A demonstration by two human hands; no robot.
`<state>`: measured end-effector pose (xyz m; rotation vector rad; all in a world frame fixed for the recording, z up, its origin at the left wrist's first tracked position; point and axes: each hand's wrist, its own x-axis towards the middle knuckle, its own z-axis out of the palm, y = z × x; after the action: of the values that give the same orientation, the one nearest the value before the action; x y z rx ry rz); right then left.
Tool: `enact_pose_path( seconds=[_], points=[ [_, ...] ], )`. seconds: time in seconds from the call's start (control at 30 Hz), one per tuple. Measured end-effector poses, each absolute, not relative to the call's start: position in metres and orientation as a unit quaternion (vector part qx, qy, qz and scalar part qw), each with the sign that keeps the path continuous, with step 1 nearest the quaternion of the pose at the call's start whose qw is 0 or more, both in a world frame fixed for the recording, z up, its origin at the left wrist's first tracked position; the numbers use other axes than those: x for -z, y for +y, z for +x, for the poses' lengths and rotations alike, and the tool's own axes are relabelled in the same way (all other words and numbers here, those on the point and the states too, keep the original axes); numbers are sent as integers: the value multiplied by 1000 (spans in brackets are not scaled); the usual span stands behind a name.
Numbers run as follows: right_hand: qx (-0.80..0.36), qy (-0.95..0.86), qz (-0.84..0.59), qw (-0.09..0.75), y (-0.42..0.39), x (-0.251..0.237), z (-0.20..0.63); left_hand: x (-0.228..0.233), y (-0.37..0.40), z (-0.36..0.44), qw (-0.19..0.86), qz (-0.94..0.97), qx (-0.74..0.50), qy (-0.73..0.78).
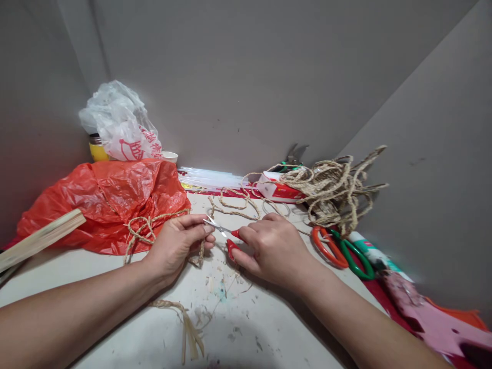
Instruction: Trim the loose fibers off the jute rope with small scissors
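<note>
Small red-handled scissors (220, 228) are in my right hand (269, 246), with fingers through the loops and the blades pointing left. The blade tips meet the fingertips of my left hand (177, 246), which pinches a braided straw cord (201, 251). Part of that cord hangs below the fingers, and more braided cord (140, 233) loops out behind the left wrist over a red plastic bag. Closer to me, a braid end with loose, frayed strands (188, 325) lies on the table. Just where the blades touch the cord is hidden by the fingers.
The red plastic bag (103, 200) and a wooden strip (46, 238) lie left. A white plastic bag (123, 123) stands behind. At right are a heap of braided cord (338, 189), orange-and-green scissor handles (342, 251) and a red-white box (280, 188). Scraps dot the white table (292, 333).
</note>
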<state>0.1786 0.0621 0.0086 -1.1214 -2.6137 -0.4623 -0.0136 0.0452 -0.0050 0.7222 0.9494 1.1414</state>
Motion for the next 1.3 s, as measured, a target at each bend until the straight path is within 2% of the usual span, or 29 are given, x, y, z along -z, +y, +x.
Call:
enact_pose_path(
  seconds=[0.23, 0.4, 0.57, 0.73, 0.87, 1.0, 1.07, 1.17, 1.3],
  points=[
    [149, -905, -369, 152, 66, -5, 181, 6, 48, -16, 679, 315, -514, 420],
    [77, -883, -399, 234, 71, 0, 183, 6, 48, -17, 678, 310, -517, 420],
    [-223, -785, -467, 341, 72, 5, 175, 7, 47, -17, 699, 318, -509, 389],
    [-498, -622, -460, 392, 71, 6, 167, 8, 44, -15, 735, 352, -463, 348],
    [-610, -533, -425, 404, 66, 2, 164, 10, 38, -12, 731, 398, -421, 360],
    [-615, -525, -427, 405, 64, 3, 154, 16, 35, -10, 715, 411, -422, 376],
    [-610, -555, -439, 358, 66, 3, 148, 20, 36, -9, 699, 423, -433, 380],
    [-593, -585, -450, 322, 70, -5, 142, 26, 39, -8, 647, 460, -458, 399],
    [-534, -610, -487, 325, 69, -19, 140, 27, 37, -7, 573, 518, -486, 408]
  ],
)
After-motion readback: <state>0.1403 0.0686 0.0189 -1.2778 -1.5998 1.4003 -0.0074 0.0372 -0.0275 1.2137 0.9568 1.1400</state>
